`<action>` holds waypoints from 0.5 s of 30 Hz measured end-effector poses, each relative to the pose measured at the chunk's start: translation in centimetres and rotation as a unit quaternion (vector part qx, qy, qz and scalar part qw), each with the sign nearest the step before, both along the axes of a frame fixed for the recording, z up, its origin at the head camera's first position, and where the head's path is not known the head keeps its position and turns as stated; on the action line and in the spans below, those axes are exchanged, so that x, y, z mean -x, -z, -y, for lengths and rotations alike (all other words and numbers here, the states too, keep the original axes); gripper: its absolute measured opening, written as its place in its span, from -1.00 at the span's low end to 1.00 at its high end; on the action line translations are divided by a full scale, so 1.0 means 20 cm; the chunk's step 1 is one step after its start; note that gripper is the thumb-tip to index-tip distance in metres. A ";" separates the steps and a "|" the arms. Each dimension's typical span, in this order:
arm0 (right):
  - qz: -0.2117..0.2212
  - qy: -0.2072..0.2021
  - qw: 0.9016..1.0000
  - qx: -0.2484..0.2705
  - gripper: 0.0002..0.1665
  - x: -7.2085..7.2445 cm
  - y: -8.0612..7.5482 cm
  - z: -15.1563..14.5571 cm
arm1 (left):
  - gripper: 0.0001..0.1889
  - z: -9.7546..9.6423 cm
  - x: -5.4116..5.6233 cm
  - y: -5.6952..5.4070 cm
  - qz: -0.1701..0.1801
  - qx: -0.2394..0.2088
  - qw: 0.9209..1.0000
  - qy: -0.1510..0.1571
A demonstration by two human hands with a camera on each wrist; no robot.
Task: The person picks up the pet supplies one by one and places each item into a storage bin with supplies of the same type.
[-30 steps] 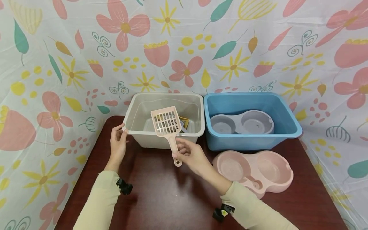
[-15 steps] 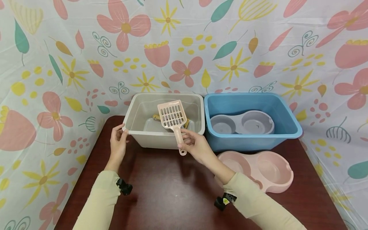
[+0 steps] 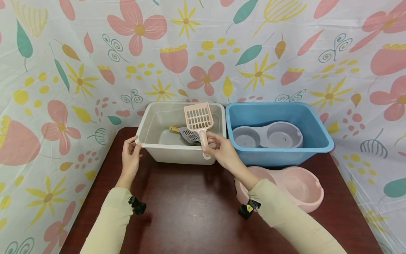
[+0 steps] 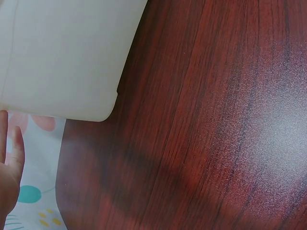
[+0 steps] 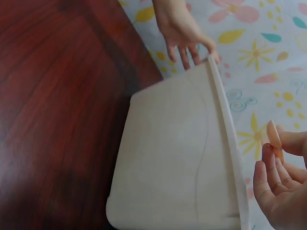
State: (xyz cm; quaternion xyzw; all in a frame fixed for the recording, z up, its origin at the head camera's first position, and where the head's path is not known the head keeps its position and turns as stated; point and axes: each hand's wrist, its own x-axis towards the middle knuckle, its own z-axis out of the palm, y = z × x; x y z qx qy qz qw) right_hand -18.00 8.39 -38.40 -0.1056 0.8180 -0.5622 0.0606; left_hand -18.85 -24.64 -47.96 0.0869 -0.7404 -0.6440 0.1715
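My right hand pinches the handle of a pale pink slotted litter scoop, held up over the front rim of a beige litter box. The scoop's head tilts up over the box's right half. In the right wrist view, the handle end shows edge-on between the fingers. My left hand touches the box's front left corner with relaxed fingers. Inside the box lie a grey slotted scoop and a yellow handle, partly hidden by the pink scoop.
Right of the beige box stands a blue litter box with a grey-purple double bowl inside. A pink double bowl sits on the dark red wooden table, partly behind my right forearm. A flowered cloth hangs behind.
My right hand has moved the scoop up and to the right, over the box's right half. The grey scoop inside now shows more. My left hand stays at the corner.
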 end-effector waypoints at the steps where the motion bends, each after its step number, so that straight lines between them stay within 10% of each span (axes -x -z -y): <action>1: 0.001 0.002 1.000 -0.001 -0.32 0.01 0.00 -0.01 | -0.63 0.00 0.00 0.00 0.000 0.000 1.000 0.000; 15: -0.011 0.008 1.000 -0.025 -0.33 0.13 0.02 -0.05 | -0.61 -0.05 -0.07 -0.15 0.012 -0.012 1.000 0.018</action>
